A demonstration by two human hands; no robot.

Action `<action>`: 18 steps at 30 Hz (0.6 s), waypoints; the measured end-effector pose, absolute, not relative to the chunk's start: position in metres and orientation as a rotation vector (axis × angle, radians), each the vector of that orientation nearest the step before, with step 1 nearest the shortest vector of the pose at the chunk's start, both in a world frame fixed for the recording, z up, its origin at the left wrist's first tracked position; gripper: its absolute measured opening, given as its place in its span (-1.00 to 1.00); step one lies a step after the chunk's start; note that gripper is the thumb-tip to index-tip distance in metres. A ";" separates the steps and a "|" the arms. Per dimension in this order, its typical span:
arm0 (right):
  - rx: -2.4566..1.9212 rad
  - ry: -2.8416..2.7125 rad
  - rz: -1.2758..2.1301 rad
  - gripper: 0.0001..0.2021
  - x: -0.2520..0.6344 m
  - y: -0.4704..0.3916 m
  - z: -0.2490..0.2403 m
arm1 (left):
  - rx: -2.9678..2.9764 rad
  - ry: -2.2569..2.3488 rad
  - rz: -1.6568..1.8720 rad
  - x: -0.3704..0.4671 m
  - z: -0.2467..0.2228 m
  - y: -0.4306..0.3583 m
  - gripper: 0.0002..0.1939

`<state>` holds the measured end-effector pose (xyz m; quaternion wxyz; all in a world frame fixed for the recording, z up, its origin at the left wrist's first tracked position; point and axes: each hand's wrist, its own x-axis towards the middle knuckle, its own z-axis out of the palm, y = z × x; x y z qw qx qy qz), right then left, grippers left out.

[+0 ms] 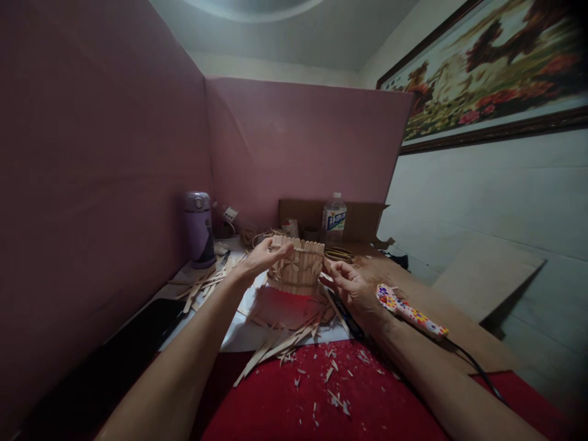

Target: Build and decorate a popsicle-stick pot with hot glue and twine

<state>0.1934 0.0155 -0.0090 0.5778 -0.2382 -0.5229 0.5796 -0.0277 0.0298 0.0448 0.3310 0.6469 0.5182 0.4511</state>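
Note:
A small container built of upright wooden craft sticks (296, 269) is held up above the work surface, with raised strip decoration on its front and cord-like bands near top and bottom. My left hand (263, 258) grips its upper left side, thumb across the front rim. At its right edge is my right hand (350, 286), thumb and fingers pinched together; what lies between them is too small to make out. Below that hand lies a dark, slim cutter-like tool (348, 315). Split wood strips (294, 340) are scattered beneath the container.
Loose craft sticks (202, 285) lie at left by a purple flask (199, 236). Behind are a labelled plastic bottle (334, 219) and gold-handled scissors (339, 253). A flowered glue gun (411, 313) with a cord rests on cardboard (452, 331) at right. Shavings dot the red cloth (275, 404).

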 end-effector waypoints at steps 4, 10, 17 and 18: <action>-0.548 -1.242 1.354 -0.71 0.193 0.015 -0.009 | 1.704 1.372 1.201 -0.027 0.046 0.030 -0.27; -0.553 -1.251 1.350 -0.71 0.193 0.014 -0.008 | 1.708 1.347 1.185 -0.026 0.048 0.024 -0.30; -0.544 -1.268 1.328 -0.72 0.194 0.017 -0.011 | 1.738 1.343 1.149 -0.027 0.047 0.026 -0.29; -0.546 -1.273 1.322 -0.71 0.194 0.017 -0.011 | 1.744 1.349 1.143 -0.028 0.046 0.027 -0.29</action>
